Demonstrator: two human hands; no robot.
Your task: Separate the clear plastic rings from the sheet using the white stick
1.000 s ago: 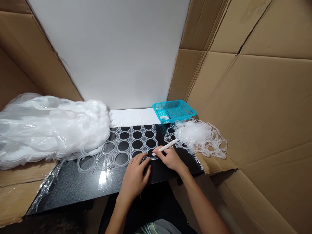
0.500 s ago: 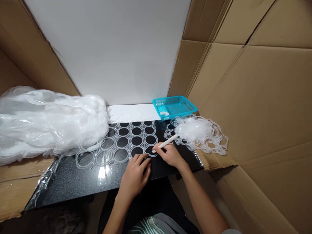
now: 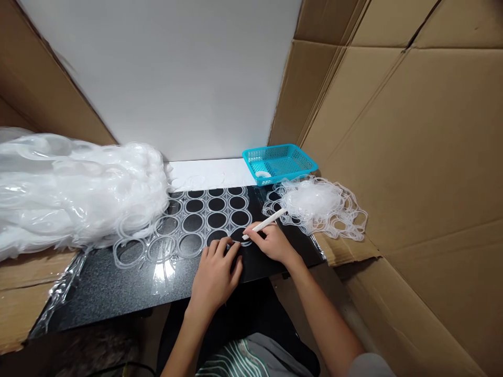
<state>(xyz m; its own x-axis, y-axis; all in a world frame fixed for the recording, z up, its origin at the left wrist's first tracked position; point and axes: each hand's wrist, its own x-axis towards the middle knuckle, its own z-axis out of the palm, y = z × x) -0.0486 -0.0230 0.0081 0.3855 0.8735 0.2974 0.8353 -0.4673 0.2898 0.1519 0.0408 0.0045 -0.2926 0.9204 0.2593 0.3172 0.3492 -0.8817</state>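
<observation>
A clear plastic sheet of joined rings (image 3: 196,217) lies on a black speckled board (image 3: 118,285). My left hand (image 3: 215,275) rests on the board with its fingers stretched flat, the fingertips pressing the sheet's near right corner. My right hand (image 3: 273,243) is closed round a thin white stick tool (image 3: 264,224), held like a pen. Its tip touches the ring at the near right of the sheet, just beside my left fingertips.
A big heap of clear plastic sheets (image 3: 74,188) fills the left side. A smaller pile of loose ring scraps (image 3: 318,207) lies to the right. Behind it stands a turquoise basket (image 3: 279,162) with a white disc. Cardboard walls (image 3: 412,157) enclose the bench; a white board (image 3: 176,78) stands behind.
Both hands stay at the same ring. The view has tipped down a little, so everything sits higher and leftward in the picture. The stick's tip has shifted slightly along the ring.
</observation>
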